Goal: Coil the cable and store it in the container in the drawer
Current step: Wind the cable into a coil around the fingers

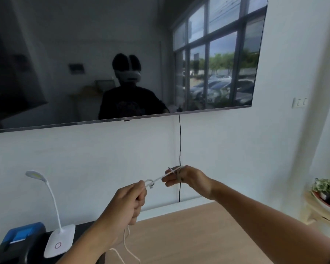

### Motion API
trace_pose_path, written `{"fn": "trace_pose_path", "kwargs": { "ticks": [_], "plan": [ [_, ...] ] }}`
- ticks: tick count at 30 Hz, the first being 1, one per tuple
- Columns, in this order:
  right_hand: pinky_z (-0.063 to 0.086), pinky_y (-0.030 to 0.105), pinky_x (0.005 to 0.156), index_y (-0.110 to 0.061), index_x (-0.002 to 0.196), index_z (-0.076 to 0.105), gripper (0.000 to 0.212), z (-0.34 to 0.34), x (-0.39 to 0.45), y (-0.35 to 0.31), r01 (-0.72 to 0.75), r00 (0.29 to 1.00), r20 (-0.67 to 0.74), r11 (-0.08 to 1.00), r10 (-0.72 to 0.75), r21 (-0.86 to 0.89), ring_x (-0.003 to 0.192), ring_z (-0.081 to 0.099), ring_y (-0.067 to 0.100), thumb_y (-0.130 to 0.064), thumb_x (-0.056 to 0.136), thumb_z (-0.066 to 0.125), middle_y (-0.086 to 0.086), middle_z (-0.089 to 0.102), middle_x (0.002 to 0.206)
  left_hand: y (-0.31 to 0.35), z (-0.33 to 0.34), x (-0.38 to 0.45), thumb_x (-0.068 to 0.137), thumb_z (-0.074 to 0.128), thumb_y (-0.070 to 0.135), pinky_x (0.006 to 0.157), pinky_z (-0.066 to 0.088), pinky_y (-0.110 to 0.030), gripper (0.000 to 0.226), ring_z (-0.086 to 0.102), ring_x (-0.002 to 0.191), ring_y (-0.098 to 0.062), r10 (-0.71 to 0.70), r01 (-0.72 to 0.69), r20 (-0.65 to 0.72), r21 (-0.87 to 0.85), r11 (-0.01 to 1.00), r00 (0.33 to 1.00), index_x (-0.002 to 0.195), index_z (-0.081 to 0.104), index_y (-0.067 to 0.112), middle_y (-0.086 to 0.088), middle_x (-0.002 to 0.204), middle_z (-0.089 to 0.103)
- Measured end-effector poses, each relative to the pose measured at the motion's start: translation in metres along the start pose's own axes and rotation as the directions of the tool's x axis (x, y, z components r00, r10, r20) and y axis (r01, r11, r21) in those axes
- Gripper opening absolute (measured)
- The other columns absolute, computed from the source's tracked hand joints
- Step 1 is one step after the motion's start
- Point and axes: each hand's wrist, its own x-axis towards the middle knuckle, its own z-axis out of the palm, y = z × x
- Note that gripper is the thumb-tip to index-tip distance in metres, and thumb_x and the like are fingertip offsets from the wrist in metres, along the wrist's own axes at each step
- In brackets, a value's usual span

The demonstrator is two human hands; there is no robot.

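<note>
A thin white cable [157, 179] stretches between my two raised hands in front of the wall. My right hand [185, 178] has the cable looped around its fingers, with a short plug end poking up beside them. My left hand [131, 201] is closed in a fist on the cable lower and to the left. From that fist the loose rest of the cable [126, 246] hangs down in curves toward the bottom edge. No drawer or container is in view.
A white desk lamp [54, 223] and a blue and black device [19, 242] stand on a dark surface at lower left. A wooden tabletop [208, 235] lies below my arms. A large dark screen [103, 60] hangs on the wall, a black wire [180, 149] beneath it. A potted plant [328, 189] stands at right.
</note>
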Motion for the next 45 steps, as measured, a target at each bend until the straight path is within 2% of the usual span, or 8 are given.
{"fn": "trace_pose_path", "kwargs": {
  "ticks": [8, 12, 15, 19, 26, 32, 38, 45],
  "plan": [
    [0.043, 0.052, 0.109, 0.012, 0.128, 0.059, 0.076, 0.022, -0.027, -0.083, 0.289, 0.907, 0.22, 0.91, -0.36, 0.298, 0.107, 0.066, 0.048, -0.052, 0.101, 0.028, 0.033, 0.068, 0.125, -0.033, 0.016, 0.005, 0.098, 0.05, 0.048, 0.043, 0.017, -0.021, 0.042, 0.01, 0.052, -0.016, -0.197, 0.218, 0.136, -0.158, 0.963, 0.971, 0.067, 0.038, 0.023, 0.004, 0.061, 0.025],
    [0.047, 0.046, 0.087, 0.008, 0.116, 0.064, 0.081, 0.072, -0.051, -0.086, 0.236, 0.758, 0.622, 0.972, -0.197, 0.02, 0.071, 0.069, 0.029, -0.06, 0.106, 0.021, 0.04, 0.07, 0.103, 0.031, 0.033, 0.027, 0.094, 0.038, 0.015, 0.038, 0.022, -0.019, 0.022, 0.061, 0.054, -0.013, 0.45, -0.161, 0.287, -0.667, 0.728, 0.845, 0.088, 0.06, 0.018, 0.009, 0.061, 0.063],
    [0.037, 0.024, 0.098, 0.016, 0.123, 0.054, 0.074, 0.09, -0.06, -0.057, 0.131, 0.773, 0.627, 0.94, 0.102, -0.314, 0.072, 0.064, -0.009, -0.054, 0.106, 0.038, 0.034, 0.059, 0.126, 0.033, 0.023, 0.026, 0.095, 0.053, 0.027, 0.041, 0.017, -0.024, 0.04, 0.033, 0.04, -0.016, 0.088, -0.06, 0.194, -0.146, 0.988, 0.977, 0.055, 0.049, 0.028, 0.004, 0.052, 0.039],
    [0.034, 0.033, 0.112, 0.006, 0.12, 0.063, 0.059, 0.065, -0.063, -0.025, 0.066, 0.776, 0.561, 0.847, 0.288, -0.527, 0.105, 0.071, 0.034, -0.045, 0.102, 0.041, 0.024, 0.071, 0.126, 0.009, 0.007, 0.014, 0.096, 0.042, 0.047, 0.047, 0.017, -0.028, 0.044, 0.019, 0.05, -0.015, -0.037, -0.004, 0.114, 0.339, 0.941, 0.993, 0.059, 0.032, 0.026, 0.009, 0.058, 0.025],
    [0.031, 0.03, 0.104, -0.017, 0.127, 0.065, 0.088, 0.025, -0.041, 0.009, -0.155, 0.931, 0.244, 0.899, 0.271, -0.41, 0.114, 0.066, -0.004, -0.084, 0.087, 0.024, -0.004, 0.075, 0.124, -0.003, 0.003, 0.003, 0.089, 0.039, 0.056, 0.047, 0.018, -0.026, 0.042, 0.018, 0.049, -0.013, 0.024, -0.038, 0.039, 0.383, 0.923, 0.999, 0.063, 0.031, 0.024, 0.009, 0.058, 0.024],
    [0.026, 0.045, 0.114, -0.006, 0.122, 0.065, 0.104, 0.012, -0.018, 0.0, -0.065, 0.997, -0.052, 0.993, 0.06, -0.096, 0.109, 0.073, 0.024, -0.085, 0.088, 0.006, 0.012, 0.077, 0.12, -0.027, 0.016, -0.007, 0.103, 0.039, 0.043, 0.044, 0.016, -0.023, 0.048, 0.014, 0.049, -0.015, -0.119, 0.114, 0.014, 0.181, 0.977, 0.993, 0.059, 0.03, 0.025, 0.007, 0.06, 0.022],
    [0.044, 0.045, 0.101, 0.009, 0.123, 0.063, 0.105, 0.035, -0.036, -0.056, 0.146, 0.913, 0.316, 0.93, -0.258, 0.338, 0.095, 0.069, 0.041, -0.082, 0.092, 0.02, 0.028, 0.073, 0.113, -0.036, 0.016, -0.011, 0.103, 0.043, 0.039, 0.047, 0.013, -0.026, 0.041, 0.012, 0.051, -0.015, -0.34, 0.35, 0.085, -0.223, 0.91, 0.937, 0.066, 0.04, 0.023, 0.004, 0.061, 0.027],
    [0.048, 0.028, 0.099, -0.02, 0.094, 0.071, 0.034, 0.101, -0.06, -0.032, 0.306, 0.693, 0.651, 0.692, 0.308, -0.653, 0.082, 0.069, -0.006, -0.042, 0.104, 0.047, 0.0, 0.077, 0.111, -0.01, 0.002, 0.019, 0.103, 0.048, 0.034, 0.041, 0.021, -0.023, 0.05, 0.019, 0.044, -0.013, -0.275, 0.28, 0.049, -0.155, 0.947, 0.96, 0.054, 0.042, 0.024, 0.003, 0.054, 0.023]
  ]
}}
